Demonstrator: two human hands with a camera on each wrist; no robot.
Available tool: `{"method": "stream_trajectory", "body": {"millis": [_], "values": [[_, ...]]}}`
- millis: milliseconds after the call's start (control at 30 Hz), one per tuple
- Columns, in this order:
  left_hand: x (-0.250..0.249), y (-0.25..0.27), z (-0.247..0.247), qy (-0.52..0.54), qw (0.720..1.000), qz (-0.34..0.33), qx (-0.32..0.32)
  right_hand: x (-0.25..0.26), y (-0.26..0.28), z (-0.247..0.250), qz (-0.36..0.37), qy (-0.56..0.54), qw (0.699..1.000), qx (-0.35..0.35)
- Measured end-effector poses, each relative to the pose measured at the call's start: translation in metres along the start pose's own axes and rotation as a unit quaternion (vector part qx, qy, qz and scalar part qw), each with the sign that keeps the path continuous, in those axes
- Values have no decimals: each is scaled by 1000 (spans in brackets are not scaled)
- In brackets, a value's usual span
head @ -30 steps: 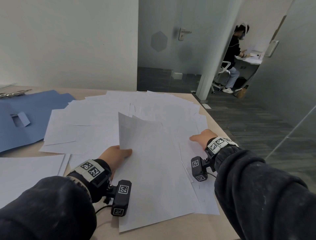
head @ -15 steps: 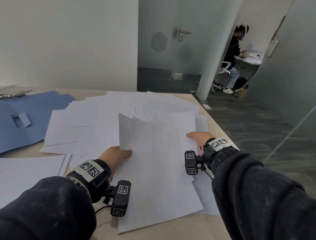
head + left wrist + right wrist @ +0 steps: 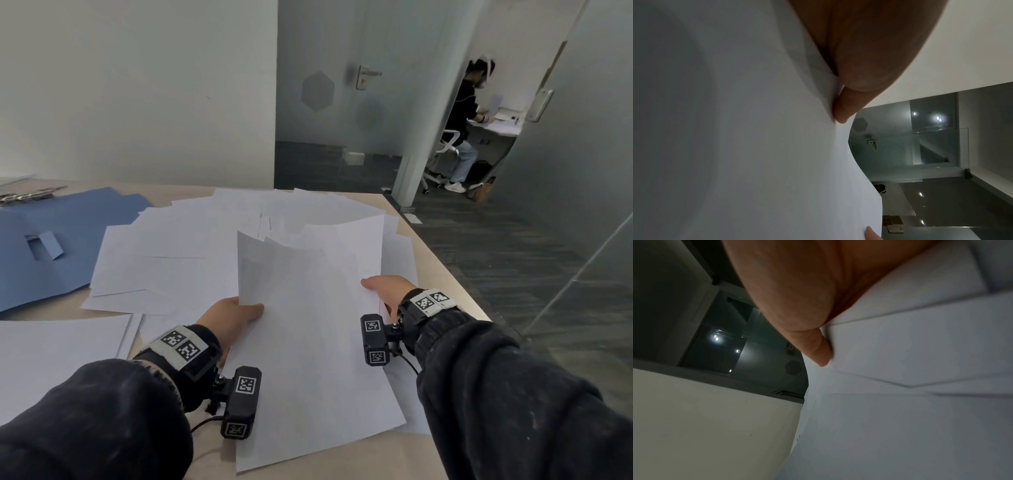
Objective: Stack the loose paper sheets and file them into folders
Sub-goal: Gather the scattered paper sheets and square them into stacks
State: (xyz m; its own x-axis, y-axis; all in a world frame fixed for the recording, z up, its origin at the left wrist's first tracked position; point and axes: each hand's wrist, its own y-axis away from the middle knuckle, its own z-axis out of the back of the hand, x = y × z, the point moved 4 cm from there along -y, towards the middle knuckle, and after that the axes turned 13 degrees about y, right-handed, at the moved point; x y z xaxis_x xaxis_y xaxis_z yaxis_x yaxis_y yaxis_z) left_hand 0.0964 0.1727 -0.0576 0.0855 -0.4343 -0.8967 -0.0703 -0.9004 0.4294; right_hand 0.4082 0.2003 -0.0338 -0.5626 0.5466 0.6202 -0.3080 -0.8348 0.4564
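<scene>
A bundle of white sheets [image 3: 308,342] is lifted at an angle over the table, its far corners raised. My left hand [image 3: 236,315] pinches the bundle's left edge, thumb on top; in the left wrist view the thumb [image 3: 844,110] presses the paper [image 3: 735,146]. My right hand [image 3: 383,287] grips the right edge of the sheets, thumb [image 3: 820,350] on the paper [image 3: 900,402], fingers hidden underneath. Many loose white sheets [image 3: 191,246] lie fanned across the table behind. A blue folder [image 3: 58,240] lies open at the left.
More white paper [image 3: 58,353] lies at the near left. Metal clips [image 3: 27,197] sit at the far left edge. The table's right edge [image 3: 442,263] drops to a dark floor. A person [image 3: 466,120] sits at a desk beyond the glass door.
My right hand has come from the sheets at the right edge in to the bundle, bringing a sheet with it. The left hand has stayed put.
</scene>
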Motion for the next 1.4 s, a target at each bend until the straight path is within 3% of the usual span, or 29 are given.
{"method": "stream_trajectory", "body": {"millis": [333, 433, 533, 633, 733, 867, 967, 1133, 1267, 1400], "values": [[2, 0, 6, 42, 998, -12, -39, -30, 28, 38, -44, 165, 984, -51], [2, 4, 8, 60, 996, -22, -56, -44, 38, 55, -74, 166, 975, -127], [3, 10, 12, 84, 993, -21, -76, -54, 48, 77, -56, 231, 957, -168], [3, 14, 22, 83, 992, -23, -89, -65, 53, 97, -64, 226, 939, -252], [4, 14, 31, 71, 992, -20, -101, -64, 65, 103, -56, 237, 930, -276], [7, 15, 34, 59, 994, -13, -88, -60, 63, 90, -52, 147, 960, -234], [9, 15, 32, 66, 995, -19, -74, -51, 48, 62, 42, 23, 986, -161], [6, 26, 23, 83, 995, -34, -38, -26, 63, 1, 140, 54, 988, -30], [12, 29, 20, 78, 997, -22, 9, -11, 85, -33, 174, 43, 982, 58], [2, 37, 20, 64, 995, -77, 13, -6, 92, -43, 194, 51, 978, 65]]}}
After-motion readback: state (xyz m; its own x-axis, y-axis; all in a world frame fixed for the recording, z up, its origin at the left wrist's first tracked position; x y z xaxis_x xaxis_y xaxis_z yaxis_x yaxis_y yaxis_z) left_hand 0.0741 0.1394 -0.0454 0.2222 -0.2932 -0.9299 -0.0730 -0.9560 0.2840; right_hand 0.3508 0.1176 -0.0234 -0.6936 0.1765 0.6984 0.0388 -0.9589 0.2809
